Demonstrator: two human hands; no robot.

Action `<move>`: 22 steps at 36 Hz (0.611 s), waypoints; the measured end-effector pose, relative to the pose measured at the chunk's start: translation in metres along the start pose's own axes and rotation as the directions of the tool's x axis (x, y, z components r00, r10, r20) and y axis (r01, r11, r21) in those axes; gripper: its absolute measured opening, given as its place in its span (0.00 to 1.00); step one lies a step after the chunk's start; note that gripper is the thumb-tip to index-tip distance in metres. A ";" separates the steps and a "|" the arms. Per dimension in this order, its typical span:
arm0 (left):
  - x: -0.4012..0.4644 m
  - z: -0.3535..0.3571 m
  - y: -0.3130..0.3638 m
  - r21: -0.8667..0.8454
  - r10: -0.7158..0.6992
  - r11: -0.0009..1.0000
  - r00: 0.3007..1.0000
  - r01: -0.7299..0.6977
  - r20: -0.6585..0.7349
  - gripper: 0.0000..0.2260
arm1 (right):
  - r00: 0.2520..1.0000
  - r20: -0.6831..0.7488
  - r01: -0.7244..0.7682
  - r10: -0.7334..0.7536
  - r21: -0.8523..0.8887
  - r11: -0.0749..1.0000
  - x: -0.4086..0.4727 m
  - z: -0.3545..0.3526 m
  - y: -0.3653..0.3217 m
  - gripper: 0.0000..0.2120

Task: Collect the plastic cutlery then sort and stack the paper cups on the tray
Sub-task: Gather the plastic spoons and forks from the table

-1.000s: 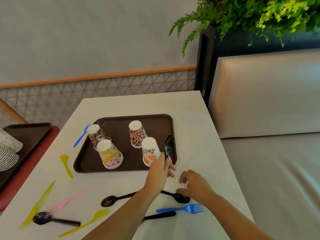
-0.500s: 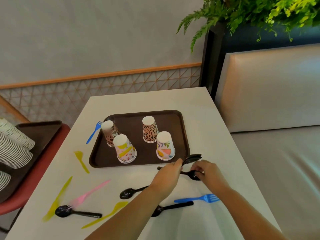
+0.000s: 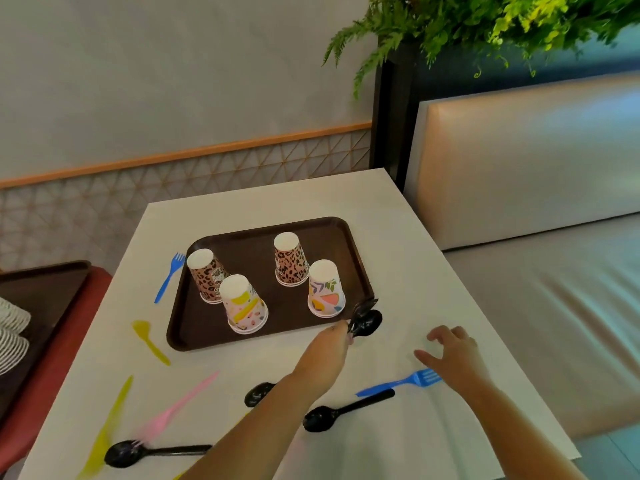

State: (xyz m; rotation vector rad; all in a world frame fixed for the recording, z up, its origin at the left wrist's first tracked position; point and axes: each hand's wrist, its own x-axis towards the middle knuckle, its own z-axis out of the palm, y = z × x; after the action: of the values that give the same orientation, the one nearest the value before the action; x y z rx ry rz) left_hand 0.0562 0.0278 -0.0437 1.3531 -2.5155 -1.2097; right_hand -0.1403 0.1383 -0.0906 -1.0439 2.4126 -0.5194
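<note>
My left hand [image 3: 329, 348] grips black plastic spoons [image 3: 365, 320] just off the brown tray's [image 3: 194, 327] near right corner. My right hand [image 3: 453, 351] hovers with spread fingers over the head of a blue fork [image 3: 398, 382]. Upside down on the tray stand two leopard-print cups [image 3: 291, 261] [image 3: 206, 275] and two pastel cups [image 3: 325, 291] [image 3: 244, 306]. Loose on the white table lie black spoons [image 3: 346, 410] [image 3: 152, 452] [image 3: 258, 393], a pink fork [image 3: 180, 407], a second blue fork [image 3: 169, 277], a yellow spoon [image 3: 149, 339] and a yellow knife [image 3: 110, 424].
A second brown tray [image 3: 45, 292] with stacked white cups [image 3: 10, 341] sits on a red seat at the left. A padded bench [image 3: 536, 271] runs along the table's right side. A planter with ferns [image 3: 485, 22] stands behind the bench.
My right hand passed the second black spoon to my left hand, then drew back toward the blue fork. My left hand now holds the spoons by the tray corner.
</note>
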 end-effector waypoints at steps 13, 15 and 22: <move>-0.005 -0.005 -0.008 -0.150 -0.021 0.988 0.998 0.030 0.064 0.16 | 0.980 -0.110 -0.129 0.167 0.289 0.949 -0.005 0.020 0.013 0.05; -0.007 -0.006 -0.005 -0.171 -0.023 0.985 0.998 0.032 0.050 0.16 | 0.980 -0.160 -0.067 0.122 0.316 0.947 -0.007 0.015 0.006 0.08; -0.011 -0.014 0.003 0.034 0.100 0.994 0.987 -0.105 0.128 0.11 | 0.959 -0.270 0.185 -0.087 0.363 0.913 -0.024 -0.007 -0.048 0.06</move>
State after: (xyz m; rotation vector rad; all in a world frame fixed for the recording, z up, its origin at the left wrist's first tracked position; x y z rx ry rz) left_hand 0.0659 0.0281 -0.0288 1.1726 -2.6725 -1.2688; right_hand -0.1024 0.1268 -0.0543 -1.0231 2.3114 -1.1862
